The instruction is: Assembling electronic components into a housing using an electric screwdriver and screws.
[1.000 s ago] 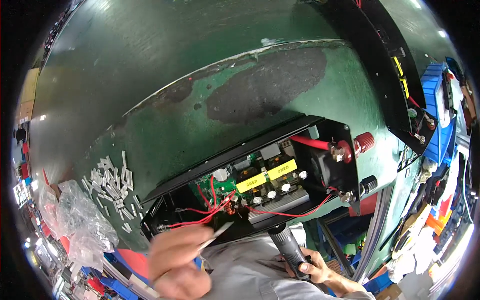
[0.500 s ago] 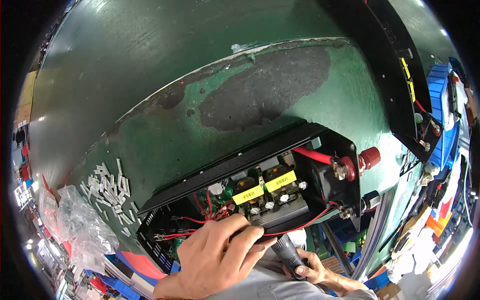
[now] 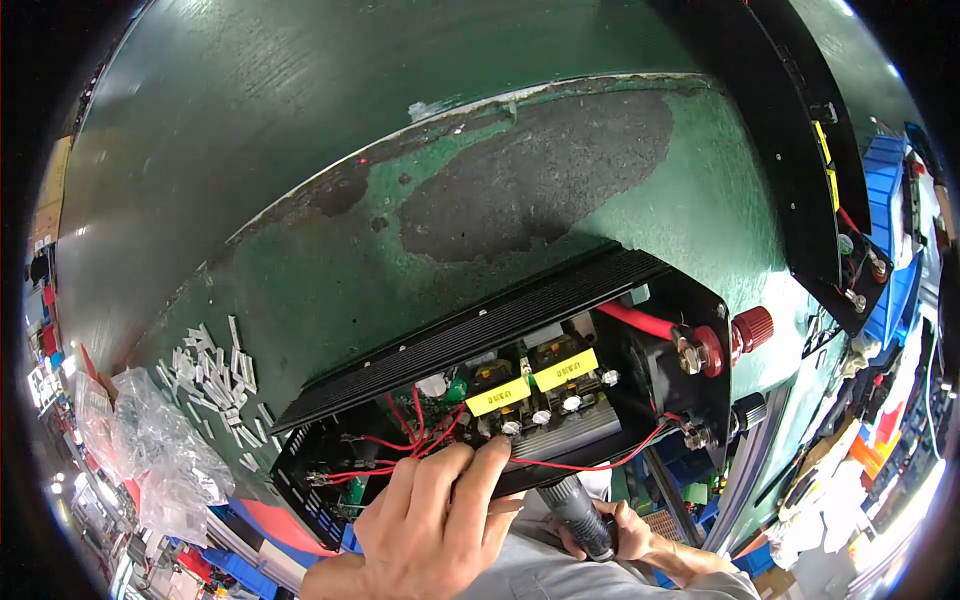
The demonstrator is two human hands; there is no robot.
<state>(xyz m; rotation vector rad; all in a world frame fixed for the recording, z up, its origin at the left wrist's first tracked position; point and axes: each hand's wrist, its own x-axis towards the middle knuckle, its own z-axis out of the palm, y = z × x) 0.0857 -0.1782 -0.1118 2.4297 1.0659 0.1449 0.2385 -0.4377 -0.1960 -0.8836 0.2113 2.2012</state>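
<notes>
An open black metal case with finned sides lies tilted across the near part of the bench. It holds two yellow-labelled transformers, thin red wires and a thick red cable running to a red terminal knob. My left hand grips the case's near wall, fingers curled over the edge beside the wires. Below that wall, my right hand is wrapped round a black cylindrical electric screwdriver with a ribbed collar. Its tip is hidden at the case's near side.
Small pale metal strips lie scattered at the left, beside a clear plastic bag. A second black case stands at the right, near blue bins. A worn dark patch marks the green bench.
My left fingers have drawn back from the screwdriver's collar and now press over the case's near edge. The case has shifted slightly right in view. My right hand stays on the screwdriver.
</notes>
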